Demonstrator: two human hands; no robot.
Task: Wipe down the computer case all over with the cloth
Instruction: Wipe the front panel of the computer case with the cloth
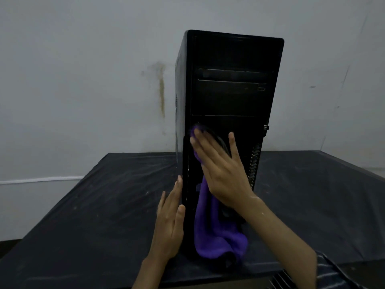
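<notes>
Two hands on the job: the case [231, 59] stands upright on the table [83, 215], close to the near edge and about midway between the left and right edges, front panel facing the camera. On the lower half of that panel the right hand [220, 170] lies flat, fingers straight and spread, thumb out wide, pressing the cloth [214, 232] against the plastic: nothing curled, nothing pinched, just an open palm on top of it. The purple cloth peeks out past the fingertips near the panel's left edge and hangs from under the palm in a long fold, its bottom bunched by the foot of the case, just above the table. Over on the case's front-left corner, low down, the left hand [169, 224] is open too, fingers straight and together, thumb resting on the front edge, holding nothing. Drive bays [231, 84] show high on the panel, a vent strip [255, 161] down its right side. Beyond the far edge, a pale wall [83, 80] with a brownish streak [161, 90].
</notes>
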